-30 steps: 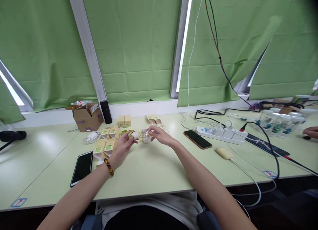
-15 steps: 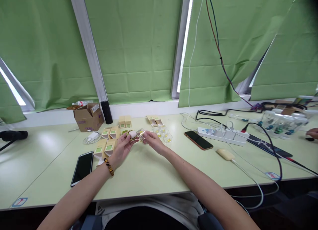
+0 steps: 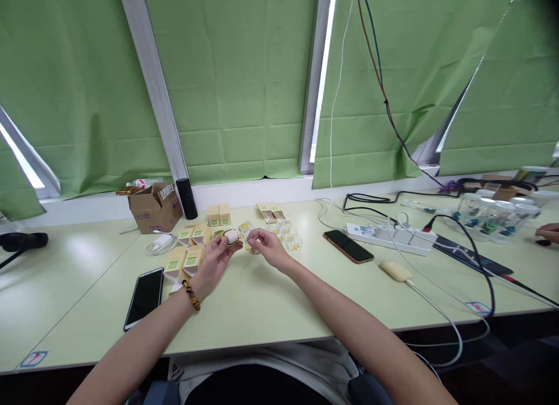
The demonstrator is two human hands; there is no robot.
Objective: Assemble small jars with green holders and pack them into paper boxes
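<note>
My left hand (image 3: pixel 213 259), with a beaded bracelet at its wrist, is closed around a small rounded object with a white top and a yellow-green rim (image 3: pixel 231 237). My right hand (image 3: pixel 269 249) hovers just to its right, fingers curled and thumb close to them; whatever is between the fingertips is too small to make out. Just beyond those fingertips is a small clear case with a yellow spot (image 3: pixel 245 228). Several similar clear cases (image 3: pixel 293 242) sit together behind my right hand. Open beige cartons with green labels (image 3: pixel 192 260) stand beside my left hand.
A dark-screened phone (image 3: pixel 144 297) lies at left and another phone (image 3: pixel 348 246) at right. Behind are a cardboard box (image 3: pixel 155 210) and a black cylinder (image 3: pixel 187 199). A power strip (image 3: pixel 388 239), cables and clear cups (image 3: pixel 498 221) fill the right; another person's hand (image 3: pixel 549 232) shows there.
My right hand's fingers have come away from the clear case they were on and curled in. The left hand keeps the white-topped object, with hardly any movement.
</note>
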